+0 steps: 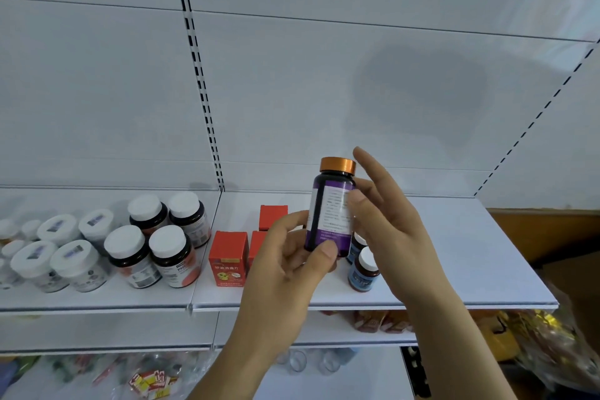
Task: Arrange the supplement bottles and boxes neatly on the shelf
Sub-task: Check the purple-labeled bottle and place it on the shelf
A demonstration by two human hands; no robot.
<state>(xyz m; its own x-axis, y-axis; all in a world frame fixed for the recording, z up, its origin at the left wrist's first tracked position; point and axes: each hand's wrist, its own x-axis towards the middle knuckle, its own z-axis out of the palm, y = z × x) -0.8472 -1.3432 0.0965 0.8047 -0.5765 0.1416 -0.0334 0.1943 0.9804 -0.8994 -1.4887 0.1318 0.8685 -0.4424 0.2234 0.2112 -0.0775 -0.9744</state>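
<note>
- A person stands at a white shelf [454, 256], holding one purple bottle [331, 214] with an orange cap upright in the air, above the shelf's right bay.
- The left hand [292, 256] grips the bottle's lower part, thumb curled across its base.
- The right hand [386, 214] is beside the bottle: its thumb touches the label, while the fingers [370, 166] stretch out straight behind the cap.
- This looks like the placing step: the bottle is not yet set down.
- The next move calls for lowering it upright into bare shelf space, probably near the blue-label bottles [363, 269] just beneath the hands, right of the red boxes [227, 258].
- White-capped bottles [152, 237] fill the left bay.
</note>
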